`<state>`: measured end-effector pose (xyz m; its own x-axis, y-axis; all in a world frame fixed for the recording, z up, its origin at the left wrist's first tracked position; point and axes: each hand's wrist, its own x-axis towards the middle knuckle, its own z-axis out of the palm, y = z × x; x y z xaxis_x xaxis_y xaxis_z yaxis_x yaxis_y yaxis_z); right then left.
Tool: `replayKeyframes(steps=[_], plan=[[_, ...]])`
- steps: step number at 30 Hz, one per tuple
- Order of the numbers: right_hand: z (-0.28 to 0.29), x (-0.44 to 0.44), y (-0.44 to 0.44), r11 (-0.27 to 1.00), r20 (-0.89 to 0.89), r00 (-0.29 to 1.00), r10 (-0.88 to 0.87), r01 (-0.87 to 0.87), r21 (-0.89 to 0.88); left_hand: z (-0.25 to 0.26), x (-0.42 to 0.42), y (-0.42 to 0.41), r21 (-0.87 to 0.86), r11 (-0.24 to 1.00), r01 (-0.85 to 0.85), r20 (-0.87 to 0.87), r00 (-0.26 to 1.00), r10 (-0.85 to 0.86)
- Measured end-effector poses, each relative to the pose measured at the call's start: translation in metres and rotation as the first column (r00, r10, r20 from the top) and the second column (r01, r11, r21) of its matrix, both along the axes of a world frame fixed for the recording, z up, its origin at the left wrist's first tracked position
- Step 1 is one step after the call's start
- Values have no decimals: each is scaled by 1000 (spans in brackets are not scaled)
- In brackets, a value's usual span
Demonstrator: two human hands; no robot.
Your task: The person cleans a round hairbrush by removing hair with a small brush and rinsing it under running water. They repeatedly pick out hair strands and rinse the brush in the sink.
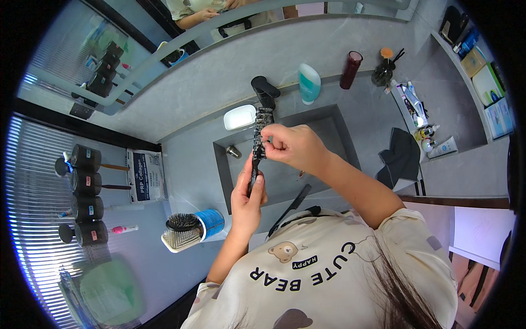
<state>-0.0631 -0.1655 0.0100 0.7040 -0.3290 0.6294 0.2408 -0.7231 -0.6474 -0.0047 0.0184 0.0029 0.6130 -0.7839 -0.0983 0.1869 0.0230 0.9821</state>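
Observation:
A black round hairbrush (pixel 263 127) is held bristle end up over the sink, its handle inside the closed fingers of my left hand (pixel 248 191). My right hand (pixel 294 146) is at the side of the bristles with thumb and forefinger pinched against them; whether hair is caught between the fingertips is too small to tell. Below the brush lies the grey sink basin (pixel 324 131), with a small metal fitting (pixel 234 151) at its left side. A black comb (pixel 296 203) rests on the counter's front edge near my shirt.
Behind the basin stand a black faucet (pixel 265 90), a white soap dish (pixel 240 117), a teal bottle (pixel 309 84) and a dark red bottle (pixel 351 70). A blue tin (pixel 210 223) holding hairbrushes is at the left. A dark cloth (pixel 398 158) lies at the right beside shelves of toiletries.

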Motion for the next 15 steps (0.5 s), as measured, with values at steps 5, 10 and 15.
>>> replayKeyframes(steps=[5, 10, 15], plan=[[-4, 4, -1, 995, 39, 999, -21, 25, -97, 0, 1, 1, -50, 999, -9, -173, 985, 0], [-2, -4, -1, 1000, -52, 998, -19, 19, -8, 0, 0, 0, -66, 998, -3, -247, 969, -14], [-2, -13, 6, 945, -104, 994, -19, 52, 322, 6, 4, -3, -150, 987, -54, -448, 894, -19]])
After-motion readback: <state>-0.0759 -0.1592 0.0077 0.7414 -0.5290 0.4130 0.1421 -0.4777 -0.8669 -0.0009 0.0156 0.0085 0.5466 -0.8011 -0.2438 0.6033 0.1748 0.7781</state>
